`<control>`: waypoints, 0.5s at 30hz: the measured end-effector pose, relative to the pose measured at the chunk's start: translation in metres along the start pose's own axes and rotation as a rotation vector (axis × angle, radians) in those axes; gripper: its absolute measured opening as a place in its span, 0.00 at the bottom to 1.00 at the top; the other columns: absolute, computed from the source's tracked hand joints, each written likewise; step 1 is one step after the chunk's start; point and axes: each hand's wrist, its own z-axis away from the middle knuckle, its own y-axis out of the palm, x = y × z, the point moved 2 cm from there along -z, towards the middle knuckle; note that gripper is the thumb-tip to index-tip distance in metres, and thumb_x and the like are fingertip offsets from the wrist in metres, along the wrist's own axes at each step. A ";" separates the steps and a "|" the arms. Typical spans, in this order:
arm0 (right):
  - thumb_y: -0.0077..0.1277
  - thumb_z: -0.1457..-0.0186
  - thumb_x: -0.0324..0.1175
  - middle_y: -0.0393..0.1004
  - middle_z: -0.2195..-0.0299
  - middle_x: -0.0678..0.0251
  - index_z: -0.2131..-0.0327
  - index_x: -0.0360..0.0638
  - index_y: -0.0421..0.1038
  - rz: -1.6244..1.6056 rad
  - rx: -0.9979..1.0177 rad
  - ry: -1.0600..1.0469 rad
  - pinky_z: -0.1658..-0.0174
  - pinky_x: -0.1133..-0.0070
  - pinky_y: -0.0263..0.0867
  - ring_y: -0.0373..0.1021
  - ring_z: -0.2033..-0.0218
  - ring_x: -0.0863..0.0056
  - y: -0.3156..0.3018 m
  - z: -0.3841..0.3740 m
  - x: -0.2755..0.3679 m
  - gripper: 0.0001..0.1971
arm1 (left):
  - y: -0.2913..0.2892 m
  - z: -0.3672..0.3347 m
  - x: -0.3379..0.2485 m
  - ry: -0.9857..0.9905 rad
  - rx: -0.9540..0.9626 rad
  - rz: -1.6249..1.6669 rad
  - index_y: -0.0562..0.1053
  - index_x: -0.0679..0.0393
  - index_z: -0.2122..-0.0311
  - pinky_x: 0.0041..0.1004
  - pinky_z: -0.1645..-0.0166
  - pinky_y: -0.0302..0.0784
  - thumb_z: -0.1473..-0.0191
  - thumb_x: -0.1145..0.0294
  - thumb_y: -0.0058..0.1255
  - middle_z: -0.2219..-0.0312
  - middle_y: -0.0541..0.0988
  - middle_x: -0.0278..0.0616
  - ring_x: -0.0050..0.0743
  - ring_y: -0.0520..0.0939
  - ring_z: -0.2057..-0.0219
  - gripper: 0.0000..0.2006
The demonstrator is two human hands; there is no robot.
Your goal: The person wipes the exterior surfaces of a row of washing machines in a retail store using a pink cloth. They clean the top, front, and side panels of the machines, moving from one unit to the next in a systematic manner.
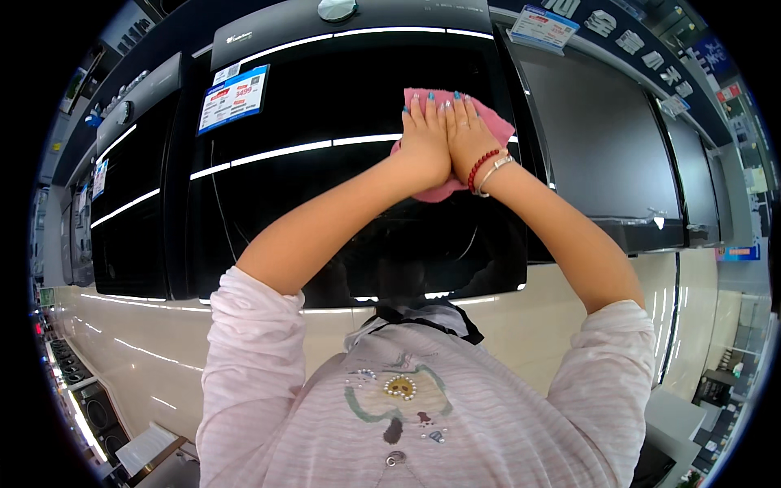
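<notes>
Both hands lie side by side, palms down, on a pink cloth (493,120) spread over the glossy black top of an appliance (325,122). My left hand (425,146) has its fingers stretched out flat and pointing away from me. Pressed against it, my right hand (469,140) is flat too, its fingers close together; a red bead bracelet and a silvery bangle circle that wrist. Cloth shows beyond the fingertips, to the right of the right hand and below the wrists. Whatever lies under the cloth is hidden.
A price card (233,99) stands on the appliance's left part. Beyond is its grey panel with a round knob (337,8). Another black appliance (130,203) stands left and a dark grey one (606,138) right, with a second card (543,29). Beige tiled floor (146,342) lies nearer me.
</notes>
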 end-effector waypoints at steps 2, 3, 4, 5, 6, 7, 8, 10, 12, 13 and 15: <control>0.33 0.47 0.36 0.44 0.43 0.48 0.44 0.32 0.44 0.026 0.018 0.003 0.42 0.69 0.42 0.40 0.40 0.54 0.005 -0.029 -0.020 0.29 | -0.008 -0.034 0.011 -0.012 0.027 -0.008 0.44 0.70 0.43 0.49 0.43 0.44 0.57 0.57 0.47 0.44 0.45 0.62 0.66 0.45 0.43 0.41; 0.34 0.48 0.36 0.44 0.43 0.48 0.44 0.33 0.44 -0.010 0.005 -0.007 0.42 0.69 0.41 0.40 0.40 0.54 0.012 -0.046 -0.032 0.29 | -0.012 -0.050 0.016 -0.021 0.031 -0.008 0.44 0.69 0.43 0.48 0.43 0.46 0.57 0.59 0.47 0.44 0.45 0.62 0.65 0.45 0.43 0.41; 0.34 0.48 0.36 0.44 0.43 0.49 0.44 0.33 0.44 -0.046 -0.011 -0.021 0.41 0.69 0.41 0.40 0.41 0.55 0.008 -0.061 -0.040 0.29 | -0.018 -0.066 0.021 -0.050 0.091 -0.024 0.42 0.69 0.43 0.48 0.43 0.45 0.58 0.61 0.48 0.43 0.44 0.60 0.64 0.44 0.42 0.41; 0.34 0.48 0.37 0.45 0.43 0.50 0.44 0.33 0.43 0.035 0.032 -0.058 0.40 0.69 0.38 0.41 0.41 0.55 0.005 -0.074 -0.050 0.30 | -0.023 -0.081 0.026 -0.089 0.132 -0.051 0.41 0.68 0.42 0.48 0.43 0.45 0.58 0.63 0.48 0.43 0.43 0.60 0.64 0.43 0.42 0.42; 0.34 0.48 0.38 0.46 0.43 0.51 0.44 0.33 0.43 0.120 0.050 -0.083 0.40 0.68 0.36 0.41 0.40 0.57 0.001 -0.085 -0.060 0.30 | -0.028 -0.097 0.028 -0.118 0.169 -0.079 0.40 0.68 0.42 0.48 0.43 0.44 0.58 0.64 0.48 0.42 0.42 0.60 0.63 0.43 0.42 0.42; 0.34 0.48 0.38 0.46 0.43 0.52 0.44 0.33 0.42 0.132 0.035 -0.103 0.40 0.68 0.36 0.41 0.40 0.58 0.001 -0.096 -0.070 0.30 | -0.032 -0.111 0.031 -0.147 0.180 -0.064 0.39 0.67 0.42 0.48 0.43 0.44 0.59 0.65 0.48 0.42 0.41 0.59 0.63 0.42 0.42 0.43; 0.34 0.48 0.39 0.45 0.43 0.53 0.44 0.33 0.42 0.144 0.020 -0.124 0.40 0.69 0.36 0.41 0.40 0.58 0.001 -0.107 -0.078 0.30 | -0.035 -0.125 0.034 -0.176 0.192 -0.049 0.38 0.66 0.42 0.48 0.43 0.43 0.59 0.66 0.49 0.42 0.40 0.59 0.63 0.42 0.42 0.43; 0.37 0.49 0.41 0.44 0.42 0.56 0.43 0.37 0.40 0.197 0.042 -0.118 0.40 0.68 0.37 0.40 0.40 0.61 0.003 -0.128 -0.088 0.33 | -0.040 -0.146 0.039 -0.244 0.207 -0.056 0.38 0.66 0.42 0.50 0.43 0.42 0.60 0.68 0.49 0.42 0.38 0.60 0.63 0.40 0.41 0.44; 0.35 0.48 0.40 0.42 0.42 0.53 0.43 0.39 0.41 -0.054 0.021 -0.012 0.41 0.64 0.39 0.40 0.40 0.56 0.004 -0.141 -0.103 0.31 | -0.045 -0.164 0.045 -0.242 0.183 -0.034 0.38 0.66 0.42 0.50 0.43 0.44 0.59 0.68 0.50 0.42 0.38 0.60 0.63 0.40 0.41 0.44; 0.35 0.47 0.39 0.42 0.41 0.54 0.43 0.40 0.41 -0.023 -0.009 -0.002 0.41 0.65 0.40 0.40 0.40 0.57 0.011 -0.149 -0.109 0.30 | -0.046 -0.170 0.045 -0.260 0.159 -0.056 0.38 0.64 0.41 0.51 0.43 0.43 0.57 0.62 0.48 0.42 0.39 0.58 0.62 0.40 0.41 0.43; 0.35 0.47 0.39 0.41 0.41 0.57 0.42 0.43 0.41 0.035 -0.071 0.012 0.42 0.65 0.43 0.40 0.40 0.58 0.024 -0.162 -0.119 0.30 | -0.046 -0.180 0.046 -0.300 0.116 -0.100 0.39 0.59 0.40 0.52 0.43 0.39 0.54 0.49 0.44 0.41 0.40 0.55 0.59 0.38 0.41 0.43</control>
